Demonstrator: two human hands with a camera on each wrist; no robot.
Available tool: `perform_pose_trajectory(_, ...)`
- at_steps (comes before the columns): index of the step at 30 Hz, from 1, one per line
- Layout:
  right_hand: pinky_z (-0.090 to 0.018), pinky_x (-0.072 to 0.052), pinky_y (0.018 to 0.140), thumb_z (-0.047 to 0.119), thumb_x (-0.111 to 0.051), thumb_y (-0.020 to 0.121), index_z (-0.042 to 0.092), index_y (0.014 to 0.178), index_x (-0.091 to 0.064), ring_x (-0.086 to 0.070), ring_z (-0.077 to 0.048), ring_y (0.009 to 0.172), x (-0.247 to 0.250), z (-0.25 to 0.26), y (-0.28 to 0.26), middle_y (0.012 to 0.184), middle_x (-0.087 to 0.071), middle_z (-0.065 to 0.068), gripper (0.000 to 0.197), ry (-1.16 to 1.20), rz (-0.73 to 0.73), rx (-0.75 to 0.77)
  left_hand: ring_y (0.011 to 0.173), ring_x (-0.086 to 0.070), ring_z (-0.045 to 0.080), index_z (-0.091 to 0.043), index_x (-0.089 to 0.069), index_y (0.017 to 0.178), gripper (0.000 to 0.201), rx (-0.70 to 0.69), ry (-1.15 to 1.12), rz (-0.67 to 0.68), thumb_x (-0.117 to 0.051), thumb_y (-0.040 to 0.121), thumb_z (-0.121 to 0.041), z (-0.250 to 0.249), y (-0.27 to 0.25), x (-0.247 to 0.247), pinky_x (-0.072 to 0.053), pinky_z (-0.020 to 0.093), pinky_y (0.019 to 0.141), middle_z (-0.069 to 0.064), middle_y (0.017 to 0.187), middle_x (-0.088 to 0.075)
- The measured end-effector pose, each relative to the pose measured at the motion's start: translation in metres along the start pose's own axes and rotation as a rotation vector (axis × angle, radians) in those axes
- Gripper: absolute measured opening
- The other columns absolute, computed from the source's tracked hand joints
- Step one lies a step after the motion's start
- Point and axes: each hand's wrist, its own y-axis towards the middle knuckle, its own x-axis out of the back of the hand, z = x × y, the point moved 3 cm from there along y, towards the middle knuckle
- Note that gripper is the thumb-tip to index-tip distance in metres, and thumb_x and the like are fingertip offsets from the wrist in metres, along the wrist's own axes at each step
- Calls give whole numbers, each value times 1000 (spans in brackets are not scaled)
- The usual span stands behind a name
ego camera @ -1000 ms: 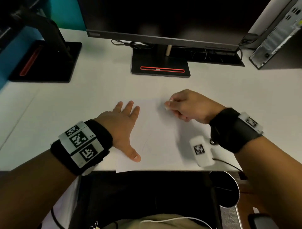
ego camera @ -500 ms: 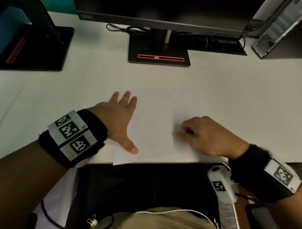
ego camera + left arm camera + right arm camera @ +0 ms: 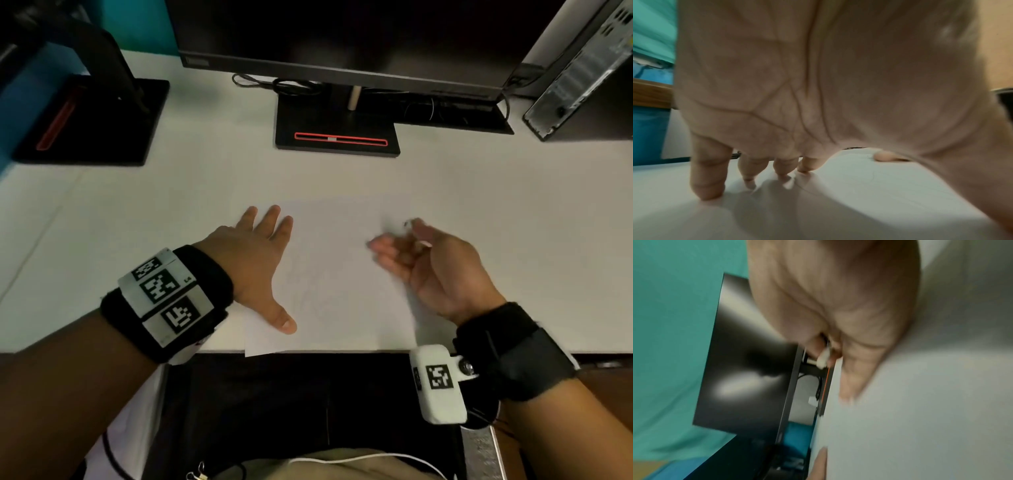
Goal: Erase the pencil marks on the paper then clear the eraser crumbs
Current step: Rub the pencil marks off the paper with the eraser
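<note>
The white paper (image 3: 342, 274) lies at the desk's front edge, with faint pencil marks (image 3: 308, 298) near its middle. My left hand (image 3: 270, 270) lies flat on the paper's left side, fingers spread, and its fingertips (image 3: 707, 186) press down on the sheet. My right hand (image 3: 397, 240) hovers over the paper's right part, turned on its edge with the palm facing left. It is blurred with motion. Its thumb and forefinger pinch a small white eraser (image 3: 823, 360), seen at the thumb tip (image 3: 407, 223), while the other fingers stretch out. I cannot make out crumbs.
A dark monitor on a black stand (image 3: 337, 137) stands behind the paper, with cables beside it. A second black stand (image 3: 92, 120) is at the back left and a computer case (image 3: 589, 68) at the back right. The desk's front edge (image 3: 342, 351) runs just below the paper.
My right hand went from the paper's far part to its near edge as a fist, and has now risen to mid-sheet, turned on its side with fingers stretched. The left hand stayed put.
</note>
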Motion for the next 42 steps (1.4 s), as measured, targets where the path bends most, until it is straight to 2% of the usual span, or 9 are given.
perform_pose_trajectory(3,-36,-62,74,20,-50,102,12,95,-60,-72,-33,97,14,27,8,98,-64,-15,15,93,-193,288,152,23,32,-19,30,154,161,-11,-3,-9,-72,51,-89,0,0,-2,-15,51,122,3,160,38)
perform_pose_trajectory(10,-45,-58,93,29,-51,98,-2,101,-63,-69,-43,110,-45,-30,-14,116,-67,-33,33,-301,478,-365,152,24,32,-19,31,154,162,-13,-17,-13,-71,51,-90,1,0,-4,-13,48,123,3,160,39)
perform_pose_trajectory(17,-38,-61,85,20,-47,105,11,88,-55,-69,-31,89,-19,30,38,104,-62,-18,21,226,-121,237,151,24,33,-18,29,155,160,-18,-36,-18,-72,53,-88,-1,-4,-5,-10,49,123,5,161,37)
perform_pose_trajectory(20,-37,-64,77,25,-47,105,9,86,-58,-72,-33,93,-47,4,31,107,-67,-22,27,138,119,12,151,25,33,-17,28,155,160,-16,-36,-28,-74,54,-87,-1,-3,-5,-10,49,124,5,161,37)
perform_pose_trajectory(24,-44,-51,104,31,-42,106,-5,82,-73,-65,-38,119,-67,-19,28,127,-64,-30,54,-186,403,-290,151,25,33,-17,28,155,159,-27,-35,-43,-72,54,-89,1,-6,-8,-8,49,125,4,161,37)
perform_pose_trajectory(28,-39,-56,96,17,-42,105,8,91,-57,-71,-31,86,-40,31,67,116,-60,-27,22,123,11,94,150,28,30,-19,28,155,157,-45,-35,-63,-68,55,-91,5,-8,-12,-5,48,126,2,161,38)
perform_pose_trajectory(32,-40,-61,87,18,-52,100,7,96,-55,-72,-34,93,-14,61,64,104,-66,-19,12,23,-191,250,150,30,31,-29,31,154,153,-59,-41,-66,-67,55,-92,7,-7,-14,-2,48,124,2,160,39)
perform_pose_trajectory(38,-26,-40,49,21,-56,101,7,95,-60,-46,-20,53,-43,28,0,65,-57,-8,16,-787,301,179,151,25,34,-55,17,153,115,-83,-76,-166,-55,70,-91,1,-5,-10,-1,53,124,5,165,29)
perform_pose_trajectory(42,-24,-44,55,35,-56,100,8,83,-61,-52,-11,53,-47,-1,-24,65,-65,2,33,-1532,539,188,152,27,28,-62,12,150,104,-129,-111,-152,-57,76,-85,-2,-2,-12,5,55,124,0,165,29)
